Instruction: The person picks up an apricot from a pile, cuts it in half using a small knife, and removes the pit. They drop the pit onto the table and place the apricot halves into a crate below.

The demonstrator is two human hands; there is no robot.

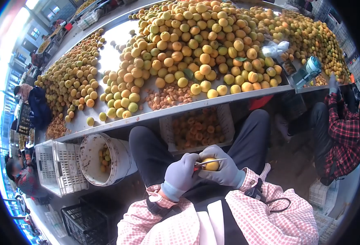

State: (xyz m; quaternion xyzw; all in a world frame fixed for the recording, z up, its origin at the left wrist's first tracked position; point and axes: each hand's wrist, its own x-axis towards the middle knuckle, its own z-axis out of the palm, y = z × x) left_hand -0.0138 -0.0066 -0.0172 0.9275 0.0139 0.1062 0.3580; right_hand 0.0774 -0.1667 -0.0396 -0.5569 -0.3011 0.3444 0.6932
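Observation:
My left hand (180, 176), in a grey glove, is closed around a small knife (211, 161) with a red handle. Its blade points right and lies across a yellow apricot (212, 166). Closed around that apricot is my gloved right hand (225, 171), and the two hands meet above my lap. Fingers partly cover both the fruit and the knife handle. Just beyond my hands, between my knees, a white crate (166, 132) holds halved apricots (198, 130).
A metal table (176, 108) bears heaped apricots (196, 32) and a pile of pits (169, 97). On it stands a teal-lidded bottle (308, 71). At left are a white bucket (118, 151) and white crates (61, 167). A person in plaid (345, 134) sits at right.

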